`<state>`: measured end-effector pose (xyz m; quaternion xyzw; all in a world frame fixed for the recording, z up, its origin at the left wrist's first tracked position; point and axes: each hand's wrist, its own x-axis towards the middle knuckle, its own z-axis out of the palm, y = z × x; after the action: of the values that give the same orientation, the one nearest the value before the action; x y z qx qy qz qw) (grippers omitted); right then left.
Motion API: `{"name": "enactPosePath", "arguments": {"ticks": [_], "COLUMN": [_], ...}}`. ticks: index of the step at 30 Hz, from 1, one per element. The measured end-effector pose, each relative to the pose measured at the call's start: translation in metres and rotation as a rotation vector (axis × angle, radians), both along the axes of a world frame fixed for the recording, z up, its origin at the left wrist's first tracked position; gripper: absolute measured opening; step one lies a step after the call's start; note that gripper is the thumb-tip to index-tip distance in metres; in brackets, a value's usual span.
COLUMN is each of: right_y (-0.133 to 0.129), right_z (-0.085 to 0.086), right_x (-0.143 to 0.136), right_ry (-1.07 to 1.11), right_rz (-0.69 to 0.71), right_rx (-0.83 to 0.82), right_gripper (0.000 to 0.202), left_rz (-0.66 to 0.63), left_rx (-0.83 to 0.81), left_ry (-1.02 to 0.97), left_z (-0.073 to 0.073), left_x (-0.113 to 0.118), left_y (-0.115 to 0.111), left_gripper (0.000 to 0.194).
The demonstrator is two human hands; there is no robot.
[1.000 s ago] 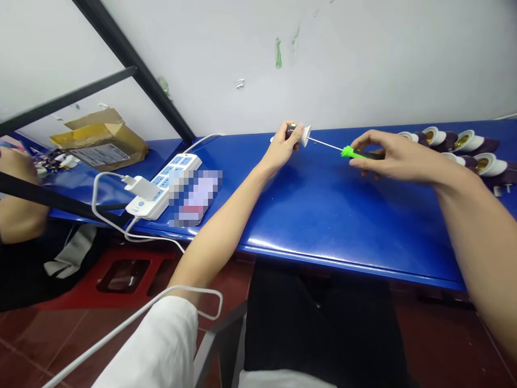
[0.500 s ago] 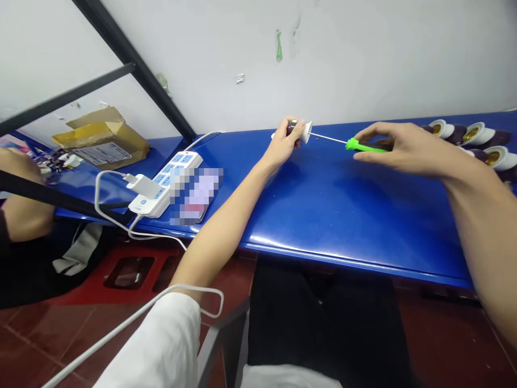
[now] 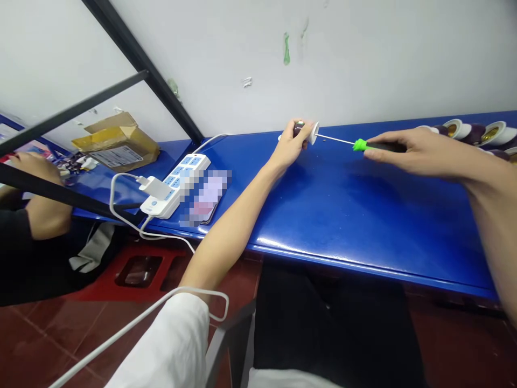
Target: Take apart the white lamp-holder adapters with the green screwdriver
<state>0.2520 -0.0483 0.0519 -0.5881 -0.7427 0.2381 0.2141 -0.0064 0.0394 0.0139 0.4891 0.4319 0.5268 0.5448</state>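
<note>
The white power strip [image 3: 161,207] lies on the blue table [image 3: 343,210], a charger plug [image 3: 156,187] standing in one of its sockets. Well to the right of the power strip and a little farther back, the left hand [image 3: 293,141] is closed around a purple-and-white fitting [image 3: 314,133], thumb and fingers curled about its dark body, with the white flared rim facing right. Farther right from the power strip, the right hand [image 3: 407,150] is wrapped around the black-and-green handle of a screwdriver [image 3: 359,144], fingers bent close over the grip. The thin shaft runs left to the mouth of the fitting; whether its tip touches anything inside cannot be told. Farthest right of the power strip, partly behind the right hand and forearm, a group of similar fittings [image 3: 456,129] rests with their white rims showing. Just right of the power strip lies a phone [image 3: 208,200], its screen blurred out. To the left of the power strip and farther back sits an open cardboard box [image 3: 121,148], and well left of the power strip is another person's hand [image 3: 36,164], its grip unclear
</note>
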Motion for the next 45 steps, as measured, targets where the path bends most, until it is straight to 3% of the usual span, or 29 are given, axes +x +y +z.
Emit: {"name": "enactPosePath", "arguments": {"ticks": [3,5,8,11,16,22,29,36,45], "right_y": [0.000,-0.001,-0.002,-0.003,-0.008,-0.012,-0.007,-0.007,-0.010], "right_z": [0.001,0.001,0.002,0.003,0.012,0.020,0.020,0.017,0.021], "right_x": [-0.001,-0.002,-0.004,-0.006,-0.012,-0.014,-0.014,-0.019,-0.021], "right_ry": [0.032,0.062,0.065,0.151,0.396,0.538,0.507,0.357,0.278], "right_rz": [0.034,-0.014,-0.070,-0.038,-0.031,-0.055,0.048,0.004,-0.004], "right_rx": [-0.074,-0.092,0.007,0.132,0.128,0.182,0.229,0.333,0.335], "right_gripper": [0.041,0.033,0.036,0.040,0.052,0.045,0.035,0.033,0.030], "left_rz": [-0.023,-0.026,-0.041,-0.092,-0.204,-0.260,-0.300,-0.268,-0.262], "left_rx": [0.010,-0.001,-0.025,-0.048,-0.106,-0.228,-0.190,-0.179,-0.161], "left_ry": [-0.002,-0.024,-0.052,-0.111,-0.281,-0.442,-0.414,-0.340,-0.272], "left_z": [0.003,0.006,0.012,0.020,0.036,0.043,0.042,0.041,0.041], "left_x": [0.000,0.001,0.000,-0.003,-0.014,-0.024,-0.024,-0.019,-0.016], "left_y": [-0.002,-0.004,-0.007,-0.010,-0.015,-0.020,-0.019,-0.020,-0.023], "left_gripper": [0.023,0.020,0.016,0.021,0.037,0.042,0.041,0.038,0.033]}}
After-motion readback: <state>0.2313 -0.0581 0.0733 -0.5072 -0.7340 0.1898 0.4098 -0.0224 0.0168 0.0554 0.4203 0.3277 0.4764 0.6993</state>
